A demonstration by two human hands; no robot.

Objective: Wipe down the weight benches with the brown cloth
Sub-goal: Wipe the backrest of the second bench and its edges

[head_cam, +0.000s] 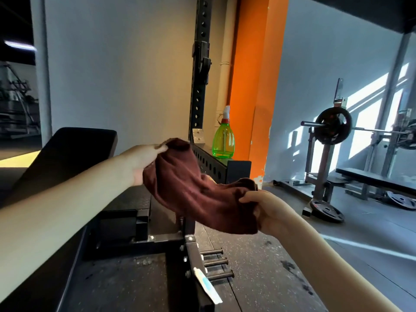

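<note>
The floor (258, 266) is dark speckled rubber matting, with grey walls behind and a bright orange pillar (249, 86) at the centre. Sunlight falls in slanted patches on the right-hand wall. A black perforated steel rack upright (200, 86) rises in the middle, and a translucent green plastic spray bottle with a red collar and white trigger (223, 140) stands upright on the rack's black horizontal beam (216, 163). At the left, a black padded weight bench (67, 154) has its back pad tilted upward. Far to the right, a flat black bench (378, 181) sits under a barbell loaded with a round black weight plate (333, 127), and another loose black plate (327, 210) lies on the floor nearby.

The brown terry cloth (198, 190) hangs in the air in front of the rack, touching neither bench. Its long axis slants from upper left down to lower right, sagging in between. The left hand (141, 161) grips the upper left end, fingers curled into the fabric. The right hand (270, 212) grips the bunched lower right end. The hands are apart.
</note>
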